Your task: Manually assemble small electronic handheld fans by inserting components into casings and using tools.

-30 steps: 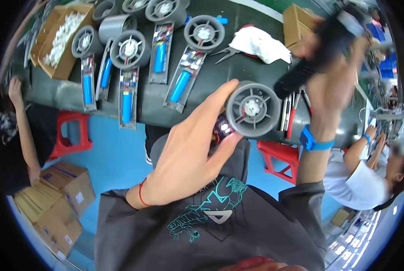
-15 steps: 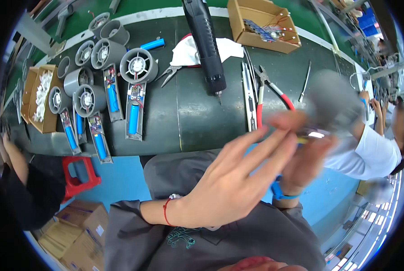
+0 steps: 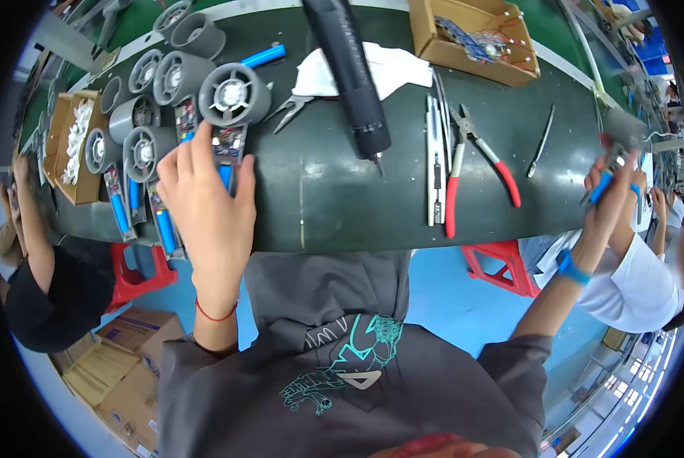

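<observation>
My left hand (image 3: 208, 187) is over the table's left side, fingers apart. Its thumb and fingers straddle the handle of a grey fan unit (image 3: 236, 95), whose bare circuit board (image 3: 229, 143) and blue battery cell (image 3: 225, 176) show beside them; firm contact cannot be made out. My right hand (image 3: 608, 187) is stretched to the table's far right end, closed around another grey fan unit (image 3: 624, 128) with a blue cell; motion blurs it. A co-worker's hand is close beside it. Several similar fan units (image 3: 149, 153) stand grouped left of my left hand.
A black electric screwdriver (image 3: 349, 84) hangs over the middle, before a white cloth (image 3: 394, 70) and needle-nose pliers (image 3: 290, 113). Red-handled pliers (image 3: 501, 169), slim tools (image 3: 436, 164) and a thin rod (image 3: 541, 141) lie rightward. Cardboard boxes (image 3: 475, 57) (image 3: 95, 156) stand at back right and left.
My hands were together at right of centre around a blurred grey unit. The left has moved across to the fan units; the right has carried its unit out to the far right.
</observation>
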`<state>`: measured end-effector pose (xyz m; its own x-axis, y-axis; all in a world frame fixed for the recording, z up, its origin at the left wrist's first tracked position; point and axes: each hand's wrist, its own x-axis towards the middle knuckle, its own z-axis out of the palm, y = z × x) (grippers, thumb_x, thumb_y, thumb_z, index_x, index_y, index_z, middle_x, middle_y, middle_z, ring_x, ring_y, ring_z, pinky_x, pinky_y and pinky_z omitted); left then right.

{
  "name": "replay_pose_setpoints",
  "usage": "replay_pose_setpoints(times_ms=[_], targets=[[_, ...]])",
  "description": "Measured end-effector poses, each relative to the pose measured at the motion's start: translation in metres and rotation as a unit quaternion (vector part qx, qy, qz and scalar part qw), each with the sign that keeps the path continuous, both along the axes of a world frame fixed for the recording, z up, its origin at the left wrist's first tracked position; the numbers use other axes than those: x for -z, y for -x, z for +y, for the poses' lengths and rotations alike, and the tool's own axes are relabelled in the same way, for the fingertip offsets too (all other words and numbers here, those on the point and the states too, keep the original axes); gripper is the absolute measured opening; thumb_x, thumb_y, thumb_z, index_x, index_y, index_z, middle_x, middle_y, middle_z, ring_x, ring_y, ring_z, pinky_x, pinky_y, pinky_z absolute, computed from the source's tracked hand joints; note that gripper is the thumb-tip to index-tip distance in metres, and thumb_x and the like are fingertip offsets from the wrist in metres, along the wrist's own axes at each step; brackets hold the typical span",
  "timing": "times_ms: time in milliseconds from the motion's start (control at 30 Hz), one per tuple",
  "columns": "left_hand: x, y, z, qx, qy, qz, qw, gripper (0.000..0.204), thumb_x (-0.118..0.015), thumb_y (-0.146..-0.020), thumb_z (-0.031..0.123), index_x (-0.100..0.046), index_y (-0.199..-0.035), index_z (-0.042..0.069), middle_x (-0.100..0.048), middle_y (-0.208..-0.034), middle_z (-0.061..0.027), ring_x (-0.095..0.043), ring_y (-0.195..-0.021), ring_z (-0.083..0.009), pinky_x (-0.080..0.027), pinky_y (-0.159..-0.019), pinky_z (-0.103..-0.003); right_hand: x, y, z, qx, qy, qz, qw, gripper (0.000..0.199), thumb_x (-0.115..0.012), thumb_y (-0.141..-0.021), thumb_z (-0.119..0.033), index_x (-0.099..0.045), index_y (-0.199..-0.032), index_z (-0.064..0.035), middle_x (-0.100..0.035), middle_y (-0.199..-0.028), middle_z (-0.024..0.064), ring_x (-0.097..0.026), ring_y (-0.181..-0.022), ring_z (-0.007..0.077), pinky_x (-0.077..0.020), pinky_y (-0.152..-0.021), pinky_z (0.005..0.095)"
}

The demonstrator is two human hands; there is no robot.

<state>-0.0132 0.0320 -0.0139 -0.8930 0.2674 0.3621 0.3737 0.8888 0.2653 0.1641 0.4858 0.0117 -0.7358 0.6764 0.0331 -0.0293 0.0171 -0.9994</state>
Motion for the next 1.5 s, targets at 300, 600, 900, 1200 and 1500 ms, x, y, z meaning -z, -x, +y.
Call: replay_pose_setpoints(times_ms=[300,600,900,1200,1500], targets=[[-0.029,-0.019,-0.006,0.229,-0.155,-0.116,0.954,0.052,-0.070,-0.074,0.003,-0.053,-0.123,0.002,-0.055,-0.108,-0.0154,-0.060,-0.088,-0.0334,-0.049,-0.074,-0.039,0.010,-0.013,0.129,0.279,-0.640,-0.536,0.475,0.072,-0.054,-0.087,-0.063,-0.060,-0.122,-0.0005,-0.066,-0.103,0.0160,-0.063,-0.099,0.0241,-0.0462,-0.090,0.0344],[-0.014,-0.017,0.008,0.245,-0.087,-0.189,0.947,0.049,-0.076,-0.077,0.029,-0.057,-0.117,0.007,-0.059,-0.095,-0.0085,-0.061,-0.073,-0.0306,-0.048,-0.060,-0.038,-0.018,0.177,-0.210,-0.071,-0.415,-0.179,0.889,0.074,-0.068,-0.086,-0.043,-0.042,-0.135,0.0058,-0.063,-0.080,0.0094,-0.061,-0.072,0.0163,-0.0471,-0.065,0.0280],[-0.007,-0.015,0.004,0.228,-0.167,-0.209,0.936,0.040,-0.074,-0.079,0.027,-0.062,-0.113,0.008,-0.058,-0.074,-0.0099,-0.057,-0.061,-0.0315,-0.044,-0.055,-0.040,-0.016,0.191,-0.198,-0.251,0.038,0.101,0.962,0.034,-0.058,-0.091,-0.022,-0.053,-0.114,0.0031,-0.057,-0.083,0.0080,-0.053,-0.068,0.0130,-0.0437,-0.064,0.0265],[-0.011,-0.014,0.002,0.257,-0.162,-0.243,0.921,0.043,-0.069,-0.080,0.016,-0.058,-0.120,0.002,-0.056,-0.083,-0.0123,-0.057,-0.071,-0.0329,-0.045,-0.061,-0.042,-0.060,0.140,-0.227,-0.346,0.092,0.199,0.912,0.049,-0.051,-0.094,-0.018,-0.033,-0.134,0.0030,-0.038,-0.076,0.0009,-0.037,-0.062,0.0080,-0.0320,-0.061,0.0245],[-0.009,-0.018,-0.007,0.277,-0.171,-0.217,0.920,0.047,-0.075,-0.074,0.015,-0.059,-0.115,0.000,-0.057,-0.082,-0.0125,-0.058,-0.071,-0.0309,-0.046,-0.062,-0.038,-0.070,0.107,-0.214,-0.352,0.103,0.307,0.878,0.047,-0.067,-0.084,-0.022,-0.045,-0.119,0.0011,-0.046,-0.073,-0.0008,-0.044,-0.061,0.0074,-0.0365,-0.062,0.0228]])
